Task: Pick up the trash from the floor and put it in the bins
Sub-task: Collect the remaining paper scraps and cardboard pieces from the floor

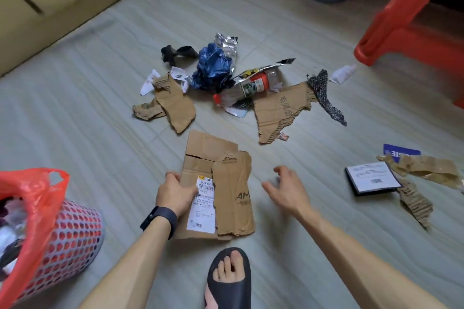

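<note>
Cardboard (pixel 208 158) is being pinched by left hand (pixel 173 195); right hand (pixel 288 190) hovering spread beside it; top piece (pixel 233 198) could slide off.

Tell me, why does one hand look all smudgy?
In the head view, the empty right hand is smeared by motion blur, while the left hand gripping the flat brown cardboard sheets looks sharp; light is soft, shadows faint.

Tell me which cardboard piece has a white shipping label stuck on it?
The flat piece the left hand grips; the other torn pieces show no label.
</note>
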A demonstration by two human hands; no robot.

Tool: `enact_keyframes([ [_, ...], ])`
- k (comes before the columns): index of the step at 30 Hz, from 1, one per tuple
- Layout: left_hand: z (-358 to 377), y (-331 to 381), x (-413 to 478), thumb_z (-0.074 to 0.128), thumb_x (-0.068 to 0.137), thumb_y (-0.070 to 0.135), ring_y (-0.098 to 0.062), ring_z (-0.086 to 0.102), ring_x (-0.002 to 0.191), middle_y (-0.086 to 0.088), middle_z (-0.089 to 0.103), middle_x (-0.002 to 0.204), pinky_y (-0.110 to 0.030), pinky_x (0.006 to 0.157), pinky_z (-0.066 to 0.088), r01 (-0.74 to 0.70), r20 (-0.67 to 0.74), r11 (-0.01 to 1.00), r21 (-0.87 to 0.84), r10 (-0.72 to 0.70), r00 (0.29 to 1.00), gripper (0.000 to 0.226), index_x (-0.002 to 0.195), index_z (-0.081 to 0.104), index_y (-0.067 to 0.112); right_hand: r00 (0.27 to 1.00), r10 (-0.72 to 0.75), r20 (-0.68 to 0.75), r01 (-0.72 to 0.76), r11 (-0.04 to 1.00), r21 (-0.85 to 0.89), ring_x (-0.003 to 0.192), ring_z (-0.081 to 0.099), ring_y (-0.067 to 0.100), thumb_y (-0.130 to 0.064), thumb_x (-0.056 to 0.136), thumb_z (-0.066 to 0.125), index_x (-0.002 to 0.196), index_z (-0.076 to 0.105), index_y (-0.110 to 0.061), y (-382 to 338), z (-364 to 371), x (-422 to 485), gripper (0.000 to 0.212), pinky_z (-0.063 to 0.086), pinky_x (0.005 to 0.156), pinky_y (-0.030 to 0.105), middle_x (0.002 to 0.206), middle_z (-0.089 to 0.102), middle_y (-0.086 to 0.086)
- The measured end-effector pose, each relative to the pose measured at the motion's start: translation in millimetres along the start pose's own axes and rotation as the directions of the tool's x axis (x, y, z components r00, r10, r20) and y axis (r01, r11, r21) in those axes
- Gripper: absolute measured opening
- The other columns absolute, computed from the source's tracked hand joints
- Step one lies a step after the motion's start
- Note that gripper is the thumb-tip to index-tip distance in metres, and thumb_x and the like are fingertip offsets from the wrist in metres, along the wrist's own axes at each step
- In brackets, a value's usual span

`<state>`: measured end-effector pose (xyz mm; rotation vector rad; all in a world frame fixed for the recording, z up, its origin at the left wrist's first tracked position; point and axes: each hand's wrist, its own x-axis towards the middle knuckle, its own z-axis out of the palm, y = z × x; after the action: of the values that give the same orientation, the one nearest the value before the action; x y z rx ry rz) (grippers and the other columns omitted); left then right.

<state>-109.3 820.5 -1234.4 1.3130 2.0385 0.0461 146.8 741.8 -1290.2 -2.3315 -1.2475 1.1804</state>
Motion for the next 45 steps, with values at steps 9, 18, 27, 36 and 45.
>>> enact_keyframes([
  [9, 50, -11, 11, 0.059, 0.044, 0.093, -0.032, 0.027, 0.138, -0.010, 0.025, 0.147, -0.054, 0.106, 0.028, 0.102, -0.015, 0.991, 0.089, -0.101, 0.995, 0.136, 0.149, -0.006, 0.038, 0.959, -0.066, -0.275, -0.020, 0.954, -0.300, 0.142, 0.021, 0.041, -0.062, 0.085, 0.057, 0.146, 0.031, -0.014, -58, -25, 111, 0.082, 0.030, 0.113, 0.051, 0.158, 0.018, 0.021],
  [18, 95, 0, 21, 0.066, 0.046, 0.087, -0.040, -0.001, 0.144, -0.019, -0.006, 0.157, -0.061, 0.108, 0.021, 0.130, 0.034, 0.959, 0.253, -0.143, 0.989, 0.135, 0.148, -0.010, 0.041, 0.965, -0.099, -0.241, -0.080, 0.769, -0.634, 0.122, 0.043, 0.048, -0.072, 0.085, 0.044, 0.139, 0.036, -0.004, -60, -8, 141, 0.087, 0.041, 0.098, 0.050, 0.142, 0.035, 0.038],
  [27, 64, -31, 42, 0.088, 0.054, 0.052, -0.033, 0.045, 0.126, -0.010, 0.043, 0.140, -0.045, 0.105, 0.038, 0.228, -0.044, 0.965, -0.126, -0.235, 0.971, 0.113, 0.142, 0.021, 0.030, 0.894, -0.415, -0.167, 0.108, 0.563, -0.820, 0.074, 0.060, 0.036, -0.025, 0.089, 0.043, 0.116, 0.051, 0.005, -28, -6, 98, 0.042, 0.039, 0.066, 0.039, 0.093, 0.063, 0.023],
  [36, 22, -36, 40, 0.090, 0.050, 0.042, -0.020, 0.065, 0.098, 0.005, 0.069, 0.109, -0.034, 0.091, 0.053, 0.230, 0.108, 0.932, -0.279, -0.207, 0.972, 0.067, 0.109, 0.061, 0.028, 0.893, -0.025, -0.449, 0.042, 0.999, 0.028, 0.088, 0.059, 0.046, -0.019, 0.101, 0.037, 0.127, 0.047, -0.008, -12, -6, 9, 0.030, 0.037, 0.068, 0.042, 0.092, 0.060, 0.023],
  [45, -55, 2, -60, 0.084, 0.067, 0.046, -0.028, 0.063, 0.097, -0.001, 0.067, 0.103, -0.034, 0.081, 0.052, 0.271, 0.129, 0.955, -0.116, -0.257, 0.958, 0.049, 0.102, 0.064, 0.018, 0.886, 0.460, -0.055, -0.367, 0.771, 0.521, 0.077, 0.069, 0.022, -0.026, 0.103, 0.033, 0.109, 0.051, -0.014, -44, -26, -128, 0.023, 0.054, 0.082, 0.043, 0.061, 0.069, 0.001],
])
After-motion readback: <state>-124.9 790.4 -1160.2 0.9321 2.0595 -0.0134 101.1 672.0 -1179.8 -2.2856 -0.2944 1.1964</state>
